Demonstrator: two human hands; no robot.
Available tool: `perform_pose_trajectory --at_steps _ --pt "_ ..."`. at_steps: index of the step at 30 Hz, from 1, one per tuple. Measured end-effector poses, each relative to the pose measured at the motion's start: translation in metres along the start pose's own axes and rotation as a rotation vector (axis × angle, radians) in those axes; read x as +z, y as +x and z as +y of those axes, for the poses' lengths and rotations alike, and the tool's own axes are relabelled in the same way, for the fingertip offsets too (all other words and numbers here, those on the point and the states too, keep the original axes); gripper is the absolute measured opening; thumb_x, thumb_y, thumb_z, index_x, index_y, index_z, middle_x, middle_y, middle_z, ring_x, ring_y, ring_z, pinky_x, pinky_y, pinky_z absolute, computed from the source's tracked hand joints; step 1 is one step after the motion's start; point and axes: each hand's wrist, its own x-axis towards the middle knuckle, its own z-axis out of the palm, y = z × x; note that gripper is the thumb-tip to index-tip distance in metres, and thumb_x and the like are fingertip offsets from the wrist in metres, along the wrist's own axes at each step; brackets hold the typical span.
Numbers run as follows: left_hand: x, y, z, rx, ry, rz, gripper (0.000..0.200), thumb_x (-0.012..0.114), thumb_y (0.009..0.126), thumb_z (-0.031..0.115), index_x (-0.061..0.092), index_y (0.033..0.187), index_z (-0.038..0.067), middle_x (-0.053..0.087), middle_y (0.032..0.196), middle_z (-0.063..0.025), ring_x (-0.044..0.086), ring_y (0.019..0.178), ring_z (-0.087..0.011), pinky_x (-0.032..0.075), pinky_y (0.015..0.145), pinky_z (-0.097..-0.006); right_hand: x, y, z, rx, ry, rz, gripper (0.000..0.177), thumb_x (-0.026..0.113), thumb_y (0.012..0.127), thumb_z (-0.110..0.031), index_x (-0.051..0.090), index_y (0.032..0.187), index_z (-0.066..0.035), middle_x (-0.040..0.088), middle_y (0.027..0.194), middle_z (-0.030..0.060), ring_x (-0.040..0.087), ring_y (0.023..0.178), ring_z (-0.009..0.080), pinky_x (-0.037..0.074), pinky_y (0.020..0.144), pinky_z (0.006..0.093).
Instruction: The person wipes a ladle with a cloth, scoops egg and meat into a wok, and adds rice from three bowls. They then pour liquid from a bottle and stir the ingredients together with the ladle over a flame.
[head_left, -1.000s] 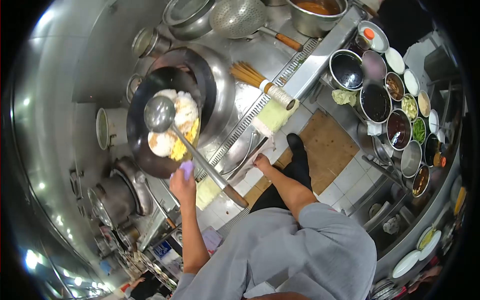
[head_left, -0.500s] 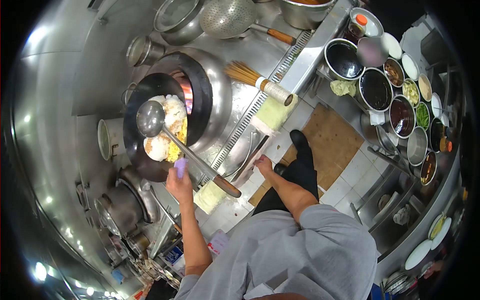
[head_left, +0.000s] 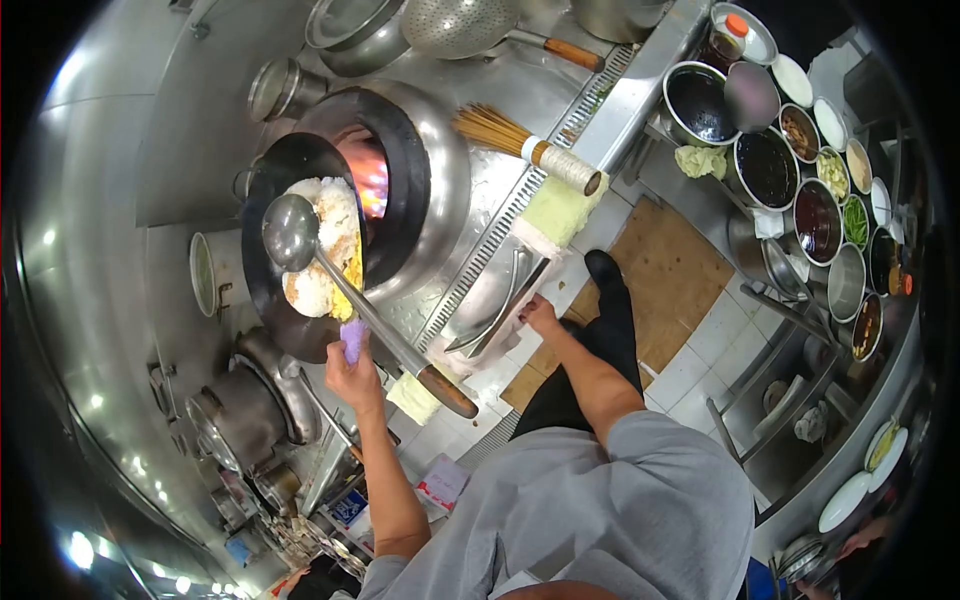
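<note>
My left hand (head_left: 353,378) is closed on a purple cloth (head_left: 353,340) at the near rim of the black wok (head_left: 265,300). Tilted, the wok stands at the left of the burner ring (head_left: 408,190). In it lie white rice (head_left: 335,205) and yellow egg (head_left: 350,280). A metal ladle (head_left: 290,232) rests on the rice, its wooden-ended handle reaching past the rim, with no hand on it. My right hand (head_left: 540,315) is at the stove's front edge, fingers curled; what they touch is hidden.
Flames (head_left: 368,178) burn in the open ring. A bamboo brush (head_left: 545,160) and a folded green cloth (head_left: 570,210) lie on the stove's front. Behind are a perforated strainer (head_left: 460,25) and pots. Sauce bowls (head_left: 765,170) stand on the right.
The wok has shifted left and tilted more, with my left hand and the ladle moving along, so more flame shows. My right hand has moved slightly right along the stove edge.
</note>
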Motion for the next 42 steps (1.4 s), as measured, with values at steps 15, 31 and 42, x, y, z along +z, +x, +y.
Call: perform_pose_trajectory --at_steps 15,31,42 --pt "-0.003 0.004 0.000 -0.004 -0.018 0.023 0.033 0.083 0.076 0.023 0.056 0.079 0.003 0.059 0.064 -0.0160 0.056 0.055 -0.0313 0.045 0.054 -0.0399 0.023 -0.040 -0.029 -0.313 -0.615 0.319 0.023 0.068 0.079 -0.003 0.065 0.101 0.000 0.068 0.091 0.0219 0.067 0.088 0.0373 0.053 0.076 0.0417" --pt "-0.004 0.001 -0.005 0.057 -0.055 0.019 0.031 0.083 0.075 0.019 0.057 0.079 0.003 0.059 0.067 -0.0159 0.058 0.060 -0.0321 0.046 0.057 -0.0396 0.020 -0.039 -0.035 -0.231 -0.460 0.215 0.026 0.072 0.077 -0.009 0.065 0.101 0.000 0.066 0.096 0.0197 0.065 0.088 0.0368 0.051 0.079 0.0418" --pt "-0.009 -0.001 -0.012 0.019 -0.070 0.021 0.030 0.083 0.075 0.019 0.057 0.079 0.004 0.058 0.065 -0.0151 0.056 0.057 -0.0308 0.044 0.054 -0.0384 -0.009 0.014 0.005 0.293 0.295 0.015 0.021 0.066 0.083 0.001 0.063 0.104 0.000 0.068 0.094 0.0110 0.068 0.083 0.0312 0.057 0.080 0.0462"
